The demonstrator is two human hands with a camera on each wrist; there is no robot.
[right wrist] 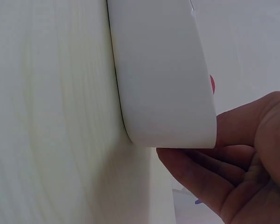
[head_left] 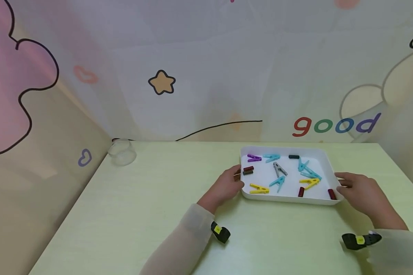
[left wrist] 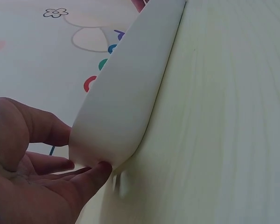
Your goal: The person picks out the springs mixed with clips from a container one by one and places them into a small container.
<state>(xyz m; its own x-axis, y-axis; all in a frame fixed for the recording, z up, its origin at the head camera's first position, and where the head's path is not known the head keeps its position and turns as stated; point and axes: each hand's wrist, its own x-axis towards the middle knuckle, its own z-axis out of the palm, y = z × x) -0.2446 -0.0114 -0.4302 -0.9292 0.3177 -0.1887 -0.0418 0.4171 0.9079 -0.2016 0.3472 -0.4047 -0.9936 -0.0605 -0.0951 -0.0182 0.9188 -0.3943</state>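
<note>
A shallow white rectangular tray (head_left: pixel 289 198) stands on the table's right half. My left hand (head_left: pixel 228 184) holds its left end, thumb near the front corner; in the left wrist view fingers (left wrist: pixel 95 179) lie against the tray's end. At the opposite end my right hand (head_left: pixel 359 193) grips the right side, and the right wrist view shows fingers (right wrist: pixel 191 172) around the tray's corner (right wrist: pixel 177 126). Inside lie a purple clothespin (head_left: pixel 254 157), a grey clothespin (head_left: pixel 279 169), several light blue clothespins (head_left: pixel 278 183), yellow clothespins (head_left: pixel 259 189) and several small dark cylinders (head_left: pixel 301 191).
A clear round container (head_left: pixel 122 152) sits at the table's far left corner. The pale wooden-looking table (head_left: pixel 141 206) meets a printed backdrop (head_left: pixel 206 76) behind and at the sides. Black straps with cameras (head_left: pixel 221 232) are on both wrists.
</note>
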